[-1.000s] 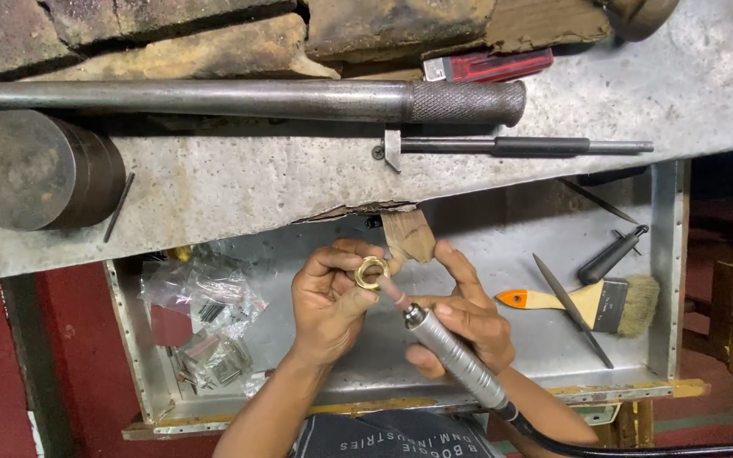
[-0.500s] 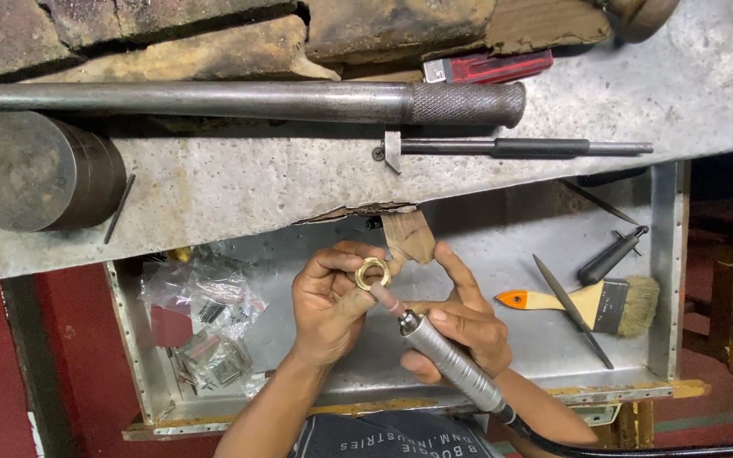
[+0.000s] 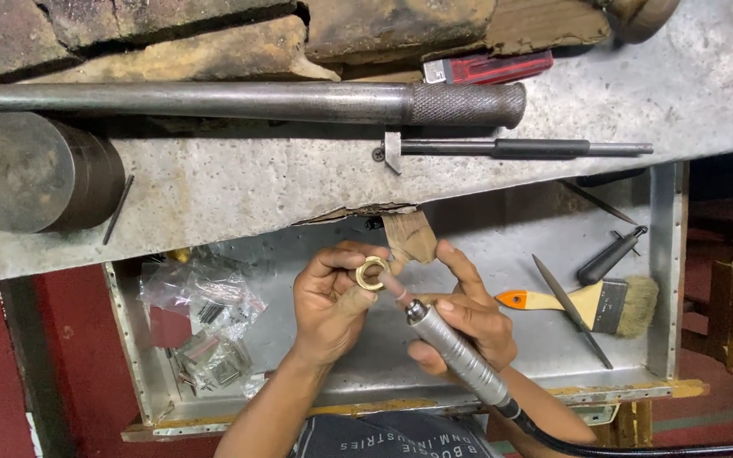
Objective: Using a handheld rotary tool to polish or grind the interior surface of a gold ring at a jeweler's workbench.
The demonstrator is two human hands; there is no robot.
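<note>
Brass ring (image 3: 372, 273) in left grip (image 3: 328, 309), rotary handpiece (image 3: 456, 352) in right grip (image 3: 468, 314), over metal tray (image 3: 663, 280) with paintbrush (image 3: 591, 303).

Both hands raised close together, left hand (image 3: 330, 307) pinching, right hand (image 3: 468, 321) curled in a grip.

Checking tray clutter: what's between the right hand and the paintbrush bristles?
Head view: between right hand and paintbrush bristles, a dark slim file lies diagonally across the brush's handle.

Two bare forearms, no sleeves, watch or rings in view. Left hand (image 3: 328, 305) and right hand (image 3: 468, 318) ungloved. Dark grey shirt with pale lettering at near edge.
</note>
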